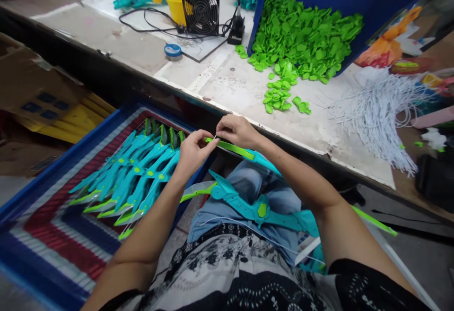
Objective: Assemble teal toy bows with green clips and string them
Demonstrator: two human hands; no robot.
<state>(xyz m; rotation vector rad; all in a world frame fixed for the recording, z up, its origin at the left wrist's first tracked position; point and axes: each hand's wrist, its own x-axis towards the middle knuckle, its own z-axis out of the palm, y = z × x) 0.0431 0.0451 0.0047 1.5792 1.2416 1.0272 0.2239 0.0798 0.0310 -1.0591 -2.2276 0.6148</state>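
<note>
My left hand (197, 154) pinches the tip of a green limb (237, 150) on a teal and green toy bow. Close beside it, the fingertips of my right hand (237, 130) are closed on a short bit of white string at that tip. The held limb runs right, into a teal part (264, 161) that passes under my right forearm. Across my lap lies a teal toy bow body (239, 201) with a green badge in its middle. A thin white string crosses my thighs below it. Whether these parts all belong to one bow, I cannot tell.
At left, a blue crate (67, 154) with a striped lining holds several toy bows (142, 164). On the table, green pieces (301, 37) spill from a blue bin (260, 15). White strings (379, 107) lie at right. Behind are a black fan (200, 8) and a blue tape roll (173, 51).
</note>
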